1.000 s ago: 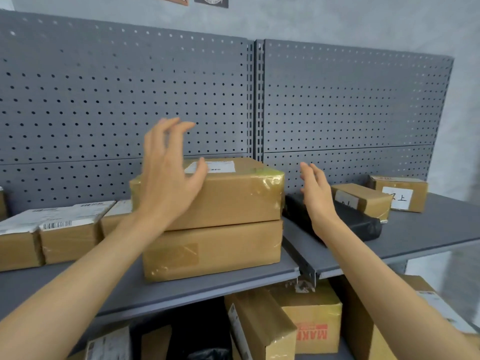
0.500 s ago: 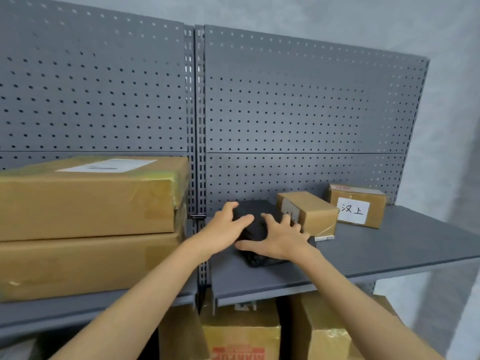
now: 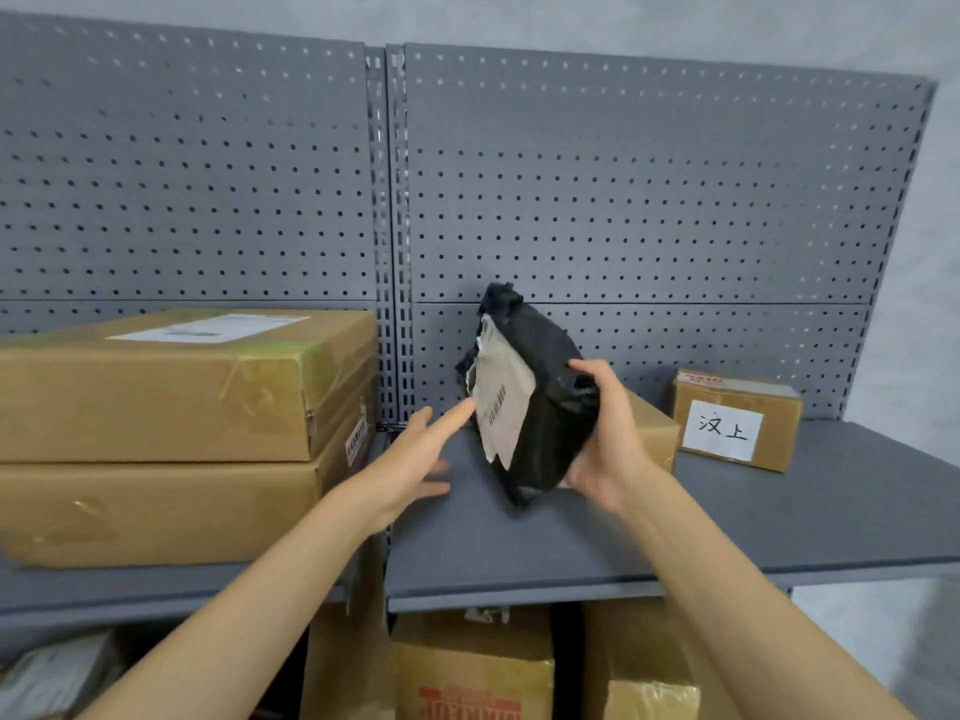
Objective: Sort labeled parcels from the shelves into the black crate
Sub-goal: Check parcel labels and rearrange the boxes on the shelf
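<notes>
You are at the pick-and-check step: your right hand [image 3: 605,449] grips the soft black plastic mailer bag [image 3: 545,407] by its right edge, tilted up off the grey metal shelf [image 3: 779,517] so its white barcode label [image 3: 501,402] faces you, while your left hand [image 3: 415,454] lies open at the bag's eight o'clock, fingertips just by the label. Next, I judge, you must carry it to the black crate, which is not in view, so its contents cannot be told.

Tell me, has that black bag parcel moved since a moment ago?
Yes. The black bag parcel lay flat on the grey shelf; now the right hand holds it tipped up on end, label facing left, above the shelf.
</notes>
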